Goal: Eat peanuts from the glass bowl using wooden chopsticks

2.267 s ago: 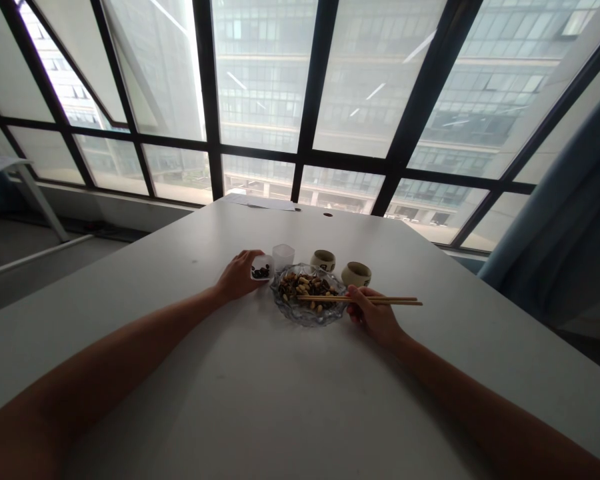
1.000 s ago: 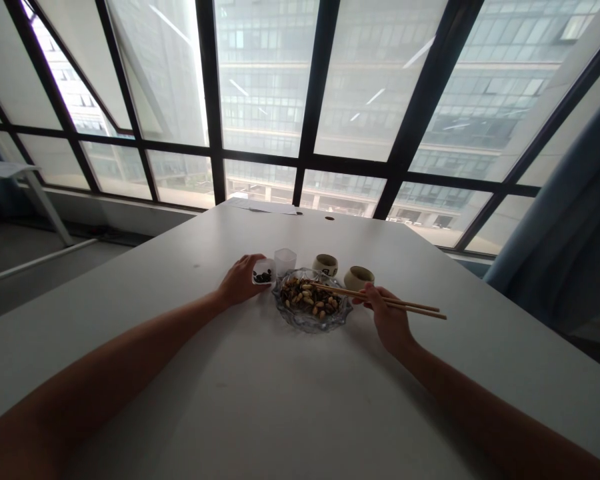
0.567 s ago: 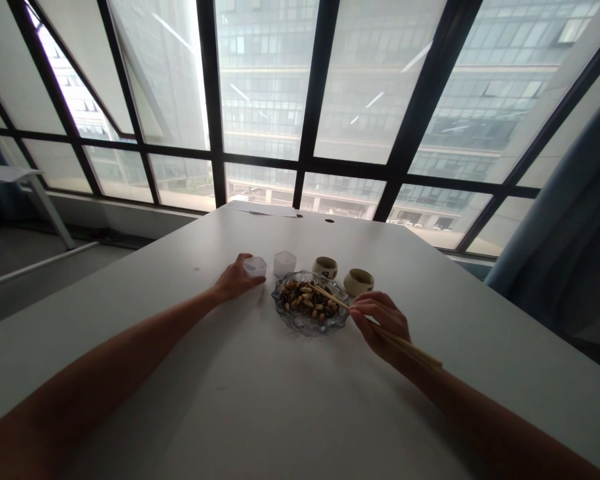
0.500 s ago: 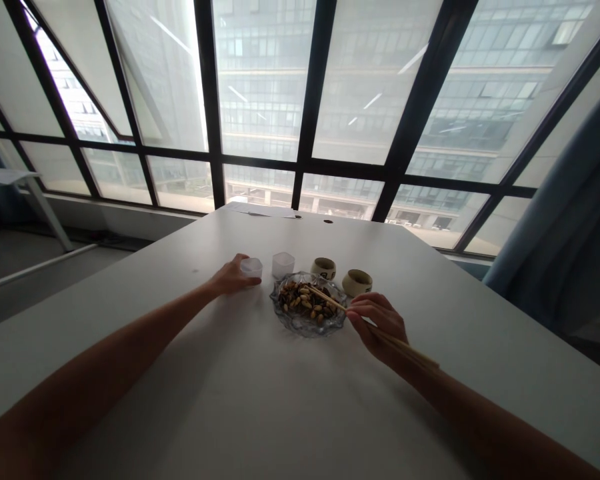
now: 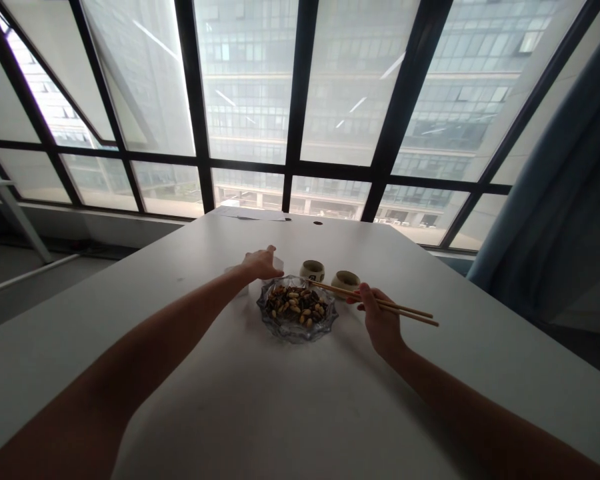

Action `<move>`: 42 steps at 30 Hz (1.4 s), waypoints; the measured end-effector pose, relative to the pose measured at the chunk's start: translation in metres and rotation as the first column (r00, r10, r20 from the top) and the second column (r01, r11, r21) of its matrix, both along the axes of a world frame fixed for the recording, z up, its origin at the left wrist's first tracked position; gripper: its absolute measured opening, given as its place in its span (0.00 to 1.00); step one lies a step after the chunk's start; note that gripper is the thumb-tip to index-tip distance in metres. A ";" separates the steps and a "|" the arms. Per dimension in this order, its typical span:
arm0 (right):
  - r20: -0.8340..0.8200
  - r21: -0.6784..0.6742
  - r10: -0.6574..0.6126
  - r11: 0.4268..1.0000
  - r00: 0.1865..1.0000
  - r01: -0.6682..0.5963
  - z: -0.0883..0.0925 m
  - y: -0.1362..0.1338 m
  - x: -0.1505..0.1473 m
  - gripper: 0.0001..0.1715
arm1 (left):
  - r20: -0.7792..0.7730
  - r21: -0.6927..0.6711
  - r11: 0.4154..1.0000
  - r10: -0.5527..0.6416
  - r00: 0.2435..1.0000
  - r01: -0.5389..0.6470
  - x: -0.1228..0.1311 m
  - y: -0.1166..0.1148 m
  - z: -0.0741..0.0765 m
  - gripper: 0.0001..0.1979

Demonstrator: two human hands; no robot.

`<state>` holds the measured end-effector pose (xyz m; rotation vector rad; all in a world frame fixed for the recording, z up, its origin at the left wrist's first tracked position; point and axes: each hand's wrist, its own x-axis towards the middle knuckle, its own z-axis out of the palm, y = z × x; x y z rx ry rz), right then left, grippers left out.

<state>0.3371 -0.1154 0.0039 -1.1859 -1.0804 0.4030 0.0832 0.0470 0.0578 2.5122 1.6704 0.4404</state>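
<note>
My right hand (image 5: 380, 319) is closed around a pair of wooden chopsticks (image 5: 405, 311). Their tips are above the far rim of a clear scalloped glass dish (image 5: 297, 333), in front of a cream cup with a dark character (image 5: 312, 271). Whether anything is pinched at the tips is too small to tell. Mixed nuts and dark seeds (image 5: 296, 305) fill the dish. My left hand (image 5: 261, 263), thumb and finger spread apart, is at a translucent plastic cup (image 5: 279, 263) and partly covers it. Another translucent cup (image 5: 244, 291) is mostly hidden behind my left wrist.
A second cream cup (image 5: 345, 280) stands beside the right hand. White paper (image 5: 253, 214) lies at the far end of the white table (image 5: 300, 413), near a dark round hole (image 5: 318, 223). Windows rise beyond, with a blue curtain (image 5: 545, 180) on the right.
My left hand has left the left translucent cup and moved right to the other one. My right hand has lifted the chopstick tips out of the nuts toward the dish's far rim.
</note>
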 end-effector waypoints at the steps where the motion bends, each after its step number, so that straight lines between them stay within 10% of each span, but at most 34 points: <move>1: 0.013 0.009 -0.001 1.000 1.000 0.001 0.001 0.000 0.000 0.27 | 0.008 0.017 1.000 -0.014 1.000 0.014 0.003 0.001 0.000 0.42; 7: 0.184 0.093 0.018 0.995 0.983 -0.035 0.010 -0.012 -0.006 0.27 | -0.034 0.358 0.887 -0.299 0.954 0.290 0.002 -0.007 0.009 0.36; 13: 0.227 0.111 0.023 0.993 0.974 -0.049 0.011 -0.015 -0.008 0.27 | -0.045 0.371 0.872 -0.326 0.944 0.318 0.002 -0.014 0.009 0.36; 23: 0.192 0.164 -0.048 0.986 0.980 0.017 0.020 -0.008 -0.002 0.25 | 0.002 -0.087 0.995 -0.058 0.998 0.058 0.015 0.006 0.013 0.44; 35: 0.215 0.242 -0.149 0.966 0.965 0.095 0.018 0.004 0.021 0.26 | -0.217 -0.210 0.966 -0.194 0.957 0.149 0.106 0.003 0.017 0.38; 42: 0.309 0.233 -0.177 0.967 0.935 0.106 0.014 0.005 0.023 0.23 | -0.179 0.191 0.914 -0.327 0.928 0.359 0.100 0.003 0.004 0.40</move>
